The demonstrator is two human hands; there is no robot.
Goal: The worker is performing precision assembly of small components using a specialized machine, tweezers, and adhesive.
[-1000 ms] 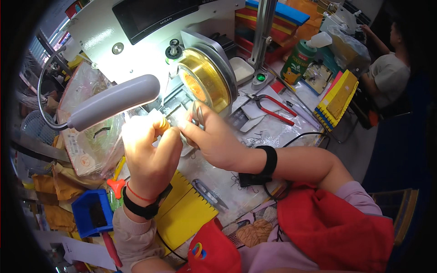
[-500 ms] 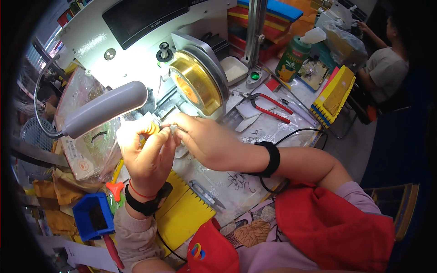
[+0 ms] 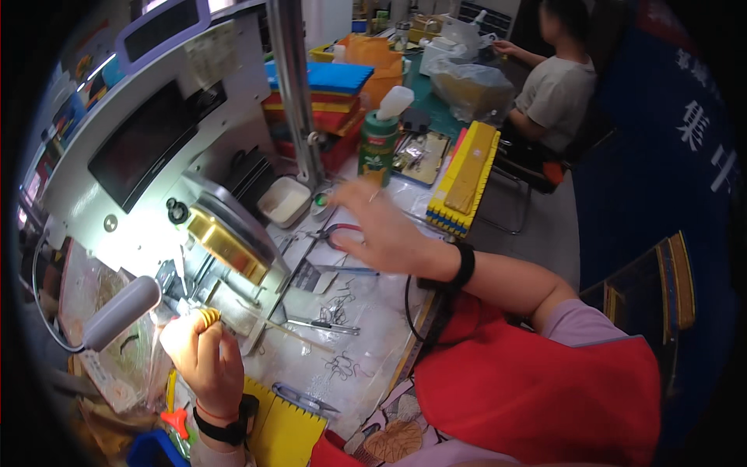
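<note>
– Where are the red-handled pliers (image 3: 331, 230)?
– They lie on the worktop (image 3: 389, 311), to the right of the gold reel (image 3: 231, 247). The right hand (image 3: 381, 229) is above them and covers one part; if it touches them, I cannot tell.
– And its fingers?
– They are spread and released, somewhat blurred. I see nothing held in them.
– The left hand (image 3: 204, 359)?
– It is at the near side of the reel, under the grey lamp (image 3: 122, 313). Its fingers, with yellow bands (image 3: 204, 317), are bent inward. Glare hides the tips, so I cannot tell if they grasp something.
– Which step is it, in your opinion?
– I judge it a reach by the right hand. A grasp there would call for closing on the handles only, without pushing the green bottle (image 3: 377, 148), beyond and right of the reel. Dark hooks (image 3: 340, 366) lie right of the reel, nearer the person.
</note>
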